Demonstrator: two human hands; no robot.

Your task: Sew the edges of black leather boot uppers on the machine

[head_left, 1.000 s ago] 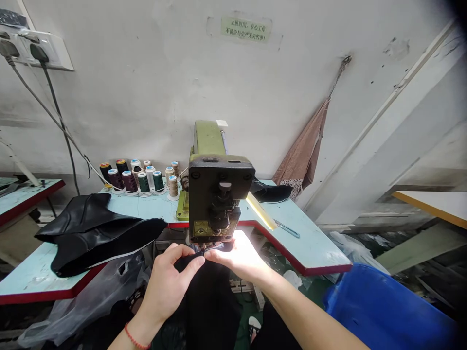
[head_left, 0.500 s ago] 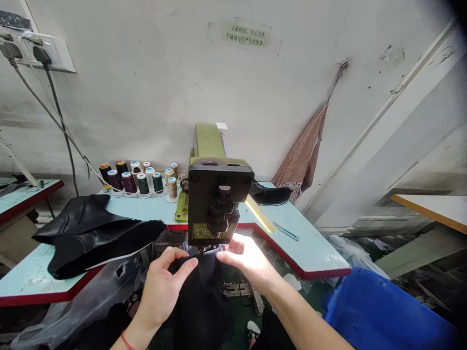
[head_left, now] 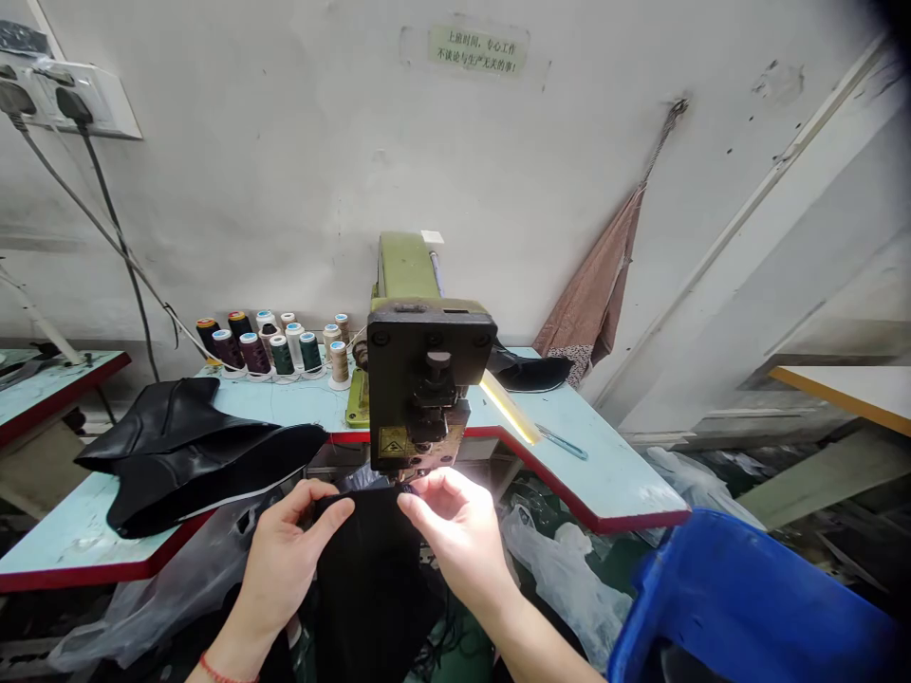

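A black leather-like piece [head_left: 370,579] hangs down in front of the green and black sewing machine [head_left: 431,379]. Its top edge runs level just below the machine head. My left hand [head_left: 281,550] pinches the left end of that edge between thumb and fingers. At the right end, close under the needle area, my right hand [head_left: 455,531] grips the same edge with thumb and fingertips. The needle and presser foot are mostly hidden behind the fingers and the piece. On the left of the table lie black leather boot uppers [head_left: 192,455].
Several thread spools [head_left: 256,353] stand behind the uppers on the pale blue table [head_left: 604,474]. Right of the machine are a lit lamp strip [head_left: 511,408], thread snips [head_left: 562,443] and another black piece [head_left: 530,370]. A blue bin [head_left: 747,588] stands at lower right.
Both hands have shifted left with the black piece, and more of its flat surface shows. The right hand has come from beside the machine head to just below it.
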